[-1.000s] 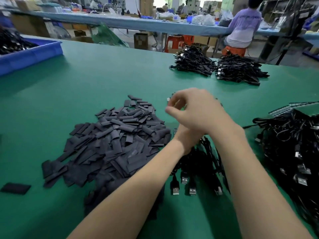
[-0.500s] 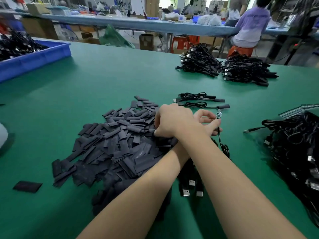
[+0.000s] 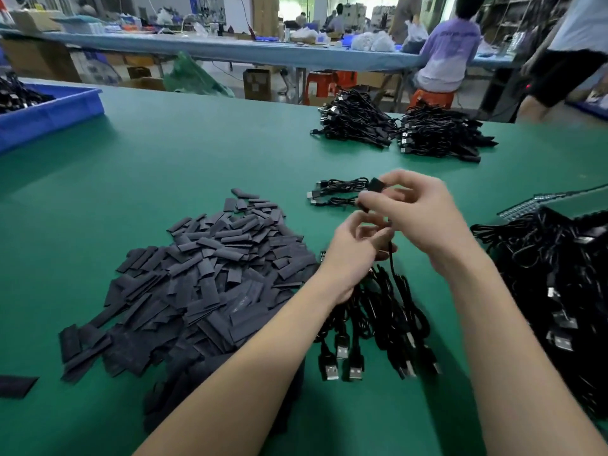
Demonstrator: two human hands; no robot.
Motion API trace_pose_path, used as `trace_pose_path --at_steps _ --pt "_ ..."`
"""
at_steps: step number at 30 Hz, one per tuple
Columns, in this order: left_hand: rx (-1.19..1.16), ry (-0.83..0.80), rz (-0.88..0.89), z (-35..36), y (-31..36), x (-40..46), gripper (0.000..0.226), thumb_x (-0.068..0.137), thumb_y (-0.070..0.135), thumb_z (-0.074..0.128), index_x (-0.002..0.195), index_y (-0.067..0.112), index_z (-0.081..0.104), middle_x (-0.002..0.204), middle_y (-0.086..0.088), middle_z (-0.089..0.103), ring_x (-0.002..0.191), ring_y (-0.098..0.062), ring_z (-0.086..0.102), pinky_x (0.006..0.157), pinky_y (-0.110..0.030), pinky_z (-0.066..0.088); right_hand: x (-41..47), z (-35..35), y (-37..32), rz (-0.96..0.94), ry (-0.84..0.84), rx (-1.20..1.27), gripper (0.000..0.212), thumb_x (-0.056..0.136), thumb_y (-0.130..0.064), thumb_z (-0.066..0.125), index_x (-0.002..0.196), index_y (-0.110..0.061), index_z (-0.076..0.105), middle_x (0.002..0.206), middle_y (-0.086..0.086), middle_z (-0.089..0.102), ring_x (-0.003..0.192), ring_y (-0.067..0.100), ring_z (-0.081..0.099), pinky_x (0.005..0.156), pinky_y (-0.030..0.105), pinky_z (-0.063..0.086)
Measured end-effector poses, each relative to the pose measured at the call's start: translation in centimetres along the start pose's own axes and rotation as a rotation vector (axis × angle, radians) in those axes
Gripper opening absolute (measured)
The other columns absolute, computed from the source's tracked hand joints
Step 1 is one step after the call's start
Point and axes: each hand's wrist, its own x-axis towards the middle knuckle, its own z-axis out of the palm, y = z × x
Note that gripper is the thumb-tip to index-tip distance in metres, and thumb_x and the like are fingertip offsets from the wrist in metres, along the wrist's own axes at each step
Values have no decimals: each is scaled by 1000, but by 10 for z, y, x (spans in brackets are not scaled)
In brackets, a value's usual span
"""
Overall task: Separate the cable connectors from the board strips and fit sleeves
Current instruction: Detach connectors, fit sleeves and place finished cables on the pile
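1. Right hand (image 3: 424, 215): raised above the green table (image 3: 197, 159); thumb and fingers curled, pinching a black sleeve (image 3: 370, 195) that tilts up and away.
2. Left hand (image 3: 353, 248): just below and beside the right; fingers curled, pinching the upper end of a black cable (image 3: 391, 258) that hangs down to the table. Whether the sleeve is already on the cable end cannot be told.
3. Loose sleeve pile (image 3: 204, 274): flat black pieces heaped on the table, left of both hands.
4. USB cable bunch (image 3: 378, 324): under the wrists, plugs facing the near edge.
5. Two cables (image 3: 339, 192): lying side by side just beyond the hands.
6. Cable heaps: two bundles (image 3: 401, 130) at the far edge; a large mass (image 3: 559, 291) at right, touching board strips (image 3: 533, 205).
7. Blue bin (image 3: 49, 113): far left, holding cables.
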Motion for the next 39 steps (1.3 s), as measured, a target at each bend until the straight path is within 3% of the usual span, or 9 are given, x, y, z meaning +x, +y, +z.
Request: trace_pose_path --at_steps 3,5,8,11,16,19,23,28,39 --pt "-91 8 7 1 -2 4 10 97 5 63 101 13 58 83 -3 68 68 -8 66 63 -17 52 -4 -33 27 102 172 187 17 86 -16 81 94 -7 69 80 4 66 68 12 55 55 17 42" --pt "-96 4 8 0 0 5 9 97 5 63 99 12 58 78 -3 69 63 -6 64 60 -16 50 -4 -42 39 146 220 335 13 88 -12 78 90 -9 65 80 -1 70 64 8 55 54 16 42" --pt "-104 -29 16 0 0 4 8 97 5 64 99 12 60 77 -3 70 66 -7 66 61 -16 51 -7 -41 47 164 214 546 14 91 -13 75 89 -16 62 81 -2 76 65 6 61 55 16 46" --pt "-92 -40 33 2 1 3 9 97 6 64 98 14 62 80 -2 70 70 -9 67 64 -17 51 -10 -35 48 164 210 657 20 79 -27 82 94 -19 72 86 -1 76 72 7 67 59 15 50" --pt "-15 -103 44 1 3 0 8 96 9 66 98 16 65 83 3 75 76 -9 68 70 -19 51 -12 -32 49 169 222 480 20 70 -50 82 84 -36 81 92 -10 76 75 5 55 65 21 41" --pt "-23 -104 38 2 4 -1 7 95 10 66 98 17 65 82 4 75 78 -9 68 70 -17 52 -13 -30 53 182 225 420 20 77 -48 82 90 -33 80 92 -13 73 72 6 48 69 26 38" --pt "-38 -107 33 2 6 -1 7 96 10 66 97 17 66 84 4 76 79 -11 68 70 -17 51 -13 -31 56 168 227 394 33 72 -51 83 97 -29 79 89 -14 68 69 5 46 68 26 37" --pt "-37 -106 20 1 6 -2 7 96 11 66 96 19 67 87 2 77 83 -11 67 70 -18 51 -12 -29 59 160 209 390 20 83 -37 81 99 -26 77 82 -16 69 67 5 46 69 27 37" --pt "-34 -123 25 -1 6 -2 10 95 9 67 95 19 68 84 3 77 78 -5 67 70 -16 50 -11 -36 64 150 133 341 10 81 -38 83 89 -33 77 83 -14 69 63 5 48 63 23 38"
